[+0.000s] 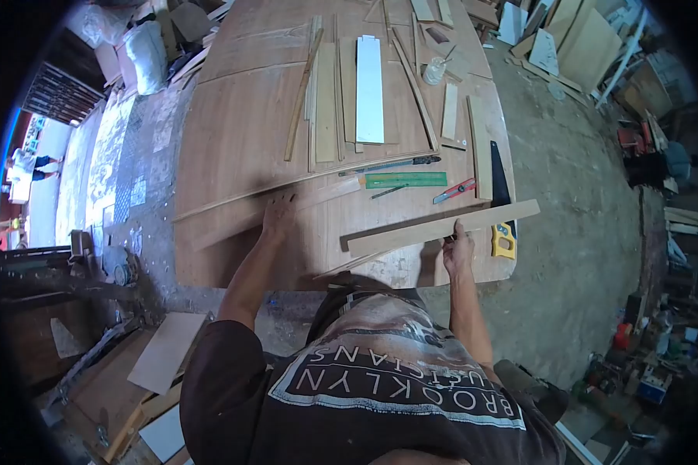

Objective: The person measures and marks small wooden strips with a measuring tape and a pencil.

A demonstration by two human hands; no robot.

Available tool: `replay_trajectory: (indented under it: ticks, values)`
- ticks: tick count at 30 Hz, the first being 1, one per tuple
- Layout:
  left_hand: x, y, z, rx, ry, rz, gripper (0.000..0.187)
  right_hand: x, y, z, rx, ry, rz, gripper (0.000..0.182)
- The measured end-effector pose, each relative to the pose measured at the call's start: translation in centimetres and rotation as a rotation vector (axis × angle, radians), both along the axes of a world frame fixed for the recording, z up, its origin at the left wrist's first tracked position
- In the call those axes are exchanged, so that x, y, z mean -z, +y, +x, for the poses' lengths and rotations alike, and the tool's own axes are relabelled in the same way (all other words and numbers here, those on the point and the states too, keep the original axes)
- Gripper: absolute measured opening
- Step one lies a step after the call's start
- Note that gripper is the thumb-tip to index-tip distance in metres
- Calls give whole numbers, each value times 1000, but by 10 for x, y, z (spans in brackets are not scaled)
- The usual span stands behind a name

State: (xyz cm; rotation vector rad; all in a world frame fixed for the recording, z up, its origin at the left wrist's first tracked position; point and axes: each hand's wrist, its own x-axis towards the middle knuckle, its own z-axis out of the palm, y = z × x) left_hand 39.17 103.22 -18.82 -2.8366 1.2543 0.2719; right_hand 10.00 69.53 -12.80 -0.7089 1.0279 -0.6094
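Note:
My right hand (459, 249) grips a pale flat wooden strip (419, 231) near its right part, thumb on top, and the strip slants over the front of the table. My left hand (278, 215) has its fingers over another wooden strip (326, 192), whose left part is smeared by motion. A long thin wooden lath (240, 201) runs just beyond that hand. Below the right-hand strip lies a thin sliver of wood (357, 265). A green ruler (406, 180), a red utility knife (454, 191) and a dark pencil-like stick (388, 191) lie between the hands.
A handsaw with a yellow handle (504, 242) lies at the table's right edge beside an upright-lying wood piece (479, 147). Farther back are a white board (370, 89), several laths and a small jar (434, 71). Scrap boards (167, 353) stand left of me.

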Motion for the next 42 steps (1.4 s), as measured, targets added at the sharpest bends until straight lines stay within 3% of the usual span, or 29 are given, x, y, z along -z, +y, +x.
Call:
replay_trajectory:
  ticks: [3,6,8,9,11,15,17,21,27,31,33,34,35,37,38,39,41,42]
  values:
    - [1,-11,19,63,-101,-63,37,-1,8,5,-13,36,-1,23]
    - [-21,-44,33,-28,14,-107,29,-9,19,17,7,27,-11,24]
    - [-23,-71,51,-157,82,-395,25,-7,23,21,-28,71,-23,25]
    - [-21,-86,57,-152,85,-394,25,-4,24,22,-23,73,-23,25]
    - [-10,-116,65,-154,161,-648,27,3,25,22,-67,58,-49,26]
    - [5,-158,60,-87,221,-576,32,-3,30,25,-59,106,-35,26]
    - [-7,-161,51,-248,74,-429,34,-8,33,26,-43,140,-30,26]
    - [-32,-164,54,-402,131,-234,51,-1,33,23,-54,121,-37,26]
    - [-11,-168,64,-551,234,-377,60,3,34,24,-36,136,-33,27]
    - [-22,-168,74,-657,263,-328,59,-8,36,29,-34,142,-40,26]
    - [-33,-164,80,-793,443,-340,60,-15,37,33,-23,146,-40,26]
    - [-21,-157,88,-735,510,-379,44,-16,38,34,-3,134,-42,26]
    - [-8,-151,95,-733,507,-377,44,-17,40,34,17,122,-42,27]
    - [-4,-142,101,-731,1214,-626,34,-14,39,31,-7,110,-37,26]
    - [8,-138,100,-818,1391,-779,31,-11,39,29,-32,100,-35,25]
    - [-4,-135,94,-812,1389,-778,31,-9,40,29,-28,96,-36,25]
    - [-41,-130,77,-979,1777,-1179,29,-4,42,28,-20,90,-24,23]
    - [-37,-132,79,-973,1777,-1176,29,-4,44,28,-15,86,-24,23]
